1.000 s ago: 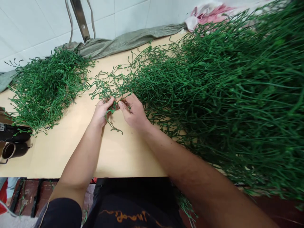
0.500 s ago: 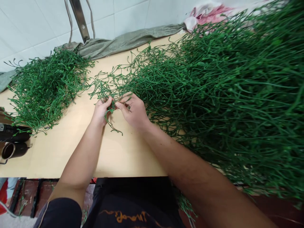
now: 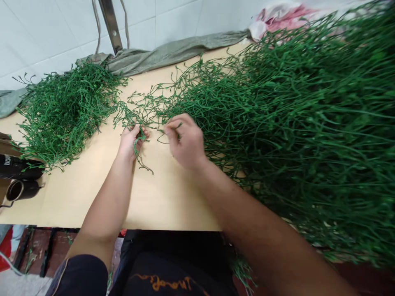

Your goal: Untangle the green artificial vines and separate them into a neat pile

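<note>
My left hand [image 3: 128,144] is closed around a small bunch of thin green stems [image 3: 125,114] with budded, forked tips. Some of its stems hang down below the palm toward the tabletop. To the right, slightly blurred, my right hand [image 3: 189,144] is pinched shut on a thin green stem, part of which shows by the fingertips. That hand is beside the near end of a large heap of long green stems [image 3: 277,111]. Beyond my left hand, a smaller pile of similar green stems [image 3: 68,111] lies on the left.
The pale wooden table [image 3: 173,197] runs under everything. At its left edge are a dark mug [image 3: 29,190] and a black cylindrical container [image 3: 17,166]. A grey-green cloth [image 3: 173,51] lies along the tiled wall, near a metal post [image 3: 110,24] and a pink-white cloth [image 3: 279,18].
My right hand has drawn away from my left hand, to the right, opening a gap between them. My left hand keeps its bunch in nearly the same place. The view has shifted slightly.
</note>
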`<state>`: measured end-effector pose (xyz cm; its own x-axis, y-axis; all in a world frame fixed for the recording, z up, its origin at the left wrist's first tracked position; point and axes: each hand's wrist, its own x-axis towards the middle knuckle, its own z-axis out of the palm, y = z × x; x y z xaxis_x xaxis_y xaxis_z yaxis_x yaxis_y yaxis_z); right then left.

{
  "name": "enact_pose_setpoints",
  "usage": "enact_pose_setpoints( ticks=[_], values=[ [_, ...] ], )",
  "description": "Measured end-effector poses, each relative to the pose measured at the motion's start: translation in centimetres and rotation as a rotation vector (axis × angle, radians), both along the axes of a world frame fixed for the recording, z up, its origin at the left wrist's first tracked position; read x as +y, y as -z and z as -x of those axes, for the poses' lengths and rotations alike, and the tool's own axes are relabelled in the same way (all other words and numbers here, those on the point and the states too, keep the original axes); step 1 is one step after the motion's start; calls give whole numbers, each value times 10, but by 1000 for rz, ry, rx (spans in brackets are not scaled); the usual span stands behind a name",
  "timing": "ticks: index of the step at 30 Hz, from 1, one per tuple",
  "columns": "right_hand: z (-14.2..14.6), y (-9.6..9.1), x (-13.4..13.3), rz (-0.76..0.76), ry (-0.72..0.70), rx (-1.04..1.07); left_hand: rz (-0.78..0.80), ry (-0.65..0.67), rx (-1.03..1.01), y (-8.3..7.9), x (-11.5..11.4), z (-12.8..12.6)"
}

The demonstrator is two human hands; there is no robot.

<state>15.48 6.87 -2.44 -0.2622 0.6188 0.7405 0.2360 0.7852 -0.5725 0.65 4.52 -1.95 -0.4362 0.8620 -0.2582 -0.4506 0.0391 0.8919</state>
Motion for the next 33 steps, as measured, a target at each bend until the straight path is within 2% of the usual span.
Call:
enact_pose_setpoints(
  ticks=[3,6,12,17,20,25,33],
  values=[
    [-14,12,26,109,258,-16,16,18,10,0,-3,-3],
    [-15,15,27,88,319,-38,7,49,35,2,-1,-4],
    [8,14,5,176,76,-112,-37,152,153,6,-1,-12],
    [7,8,4,217,15,-59,-56,237,197,8,-2,-17],
    [4,2,1,192,-34,-4,-28,195,159,8,0,-13],
    [9,-1,-9,117,-219,-36,-25,58,122,8,5,-9],
    [9,3,-5,40,-194,-83,25,-14,126,16,15,-11]
  ],
)
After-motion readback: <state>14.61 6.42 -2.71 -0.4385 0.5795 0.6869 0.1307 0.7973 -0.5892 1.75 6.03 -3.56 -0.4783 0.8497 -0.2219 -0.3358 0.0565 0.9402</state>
